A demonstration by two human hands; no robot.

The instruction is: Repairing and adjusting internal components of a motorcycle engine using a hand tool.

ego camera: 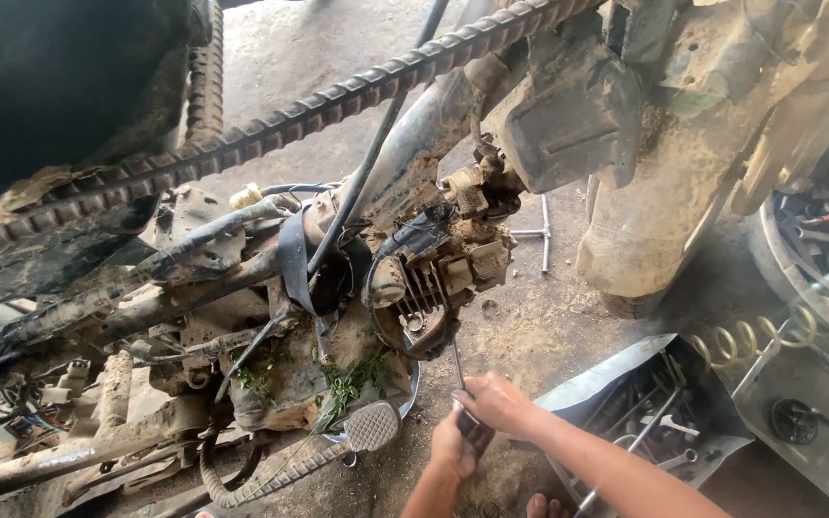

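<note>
At lower centre, both hands — left hand (455,449) and right hand (497,403) — are clenched around a long tool (459,369), probably a screwdriver, its shaft reaching up into the muddy engine (424,288).

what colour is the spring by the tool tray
Yellow-gold, dusty. The spring shows best in the head view, lying right of the tool tray.

One muddy motorcycle frame (242,288), two hands, one long-shaft tool (457,364), one metal toolbox (616,374)
</note>
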